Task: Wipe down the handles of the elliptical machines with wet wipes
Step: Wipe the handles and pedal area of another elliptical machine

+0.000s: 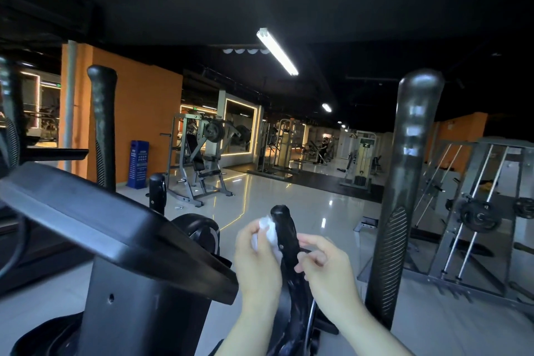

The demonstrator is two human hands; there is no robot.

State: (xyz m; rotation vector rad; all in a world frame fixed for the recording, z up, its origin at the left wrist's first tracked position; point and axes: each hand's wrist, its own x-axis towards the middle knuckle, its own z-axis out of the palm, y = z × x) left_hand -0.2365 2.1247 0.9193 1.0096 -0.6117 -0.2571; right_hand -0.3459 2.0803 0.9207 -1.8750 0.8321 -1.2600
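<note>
A short black fixed handle (284, 228) of the elliptical rises at the lower middle. My left hand (257, 257) holds a crumpled white wet wipe (267, 230) pressed against the handle's left side, near its top. My right hand (326, 263) is on the handle's right side, fingers curled with the fingertips at the grip; whether they clasp it is unclear. A tall black moving handle (404, 176) stands to the right of my hands. Another tall handle (102, 124) stands at the left, behind the machine's console (95, 220).
A second short grip (157, 191) stands behind the console. Weight machines (199, 156) and a plate rack (479, 211) stand on the glossy floor beyond. A blue bin (138, 165) sits by the orange wall. A person is far down the gym (323, 150).
</note>
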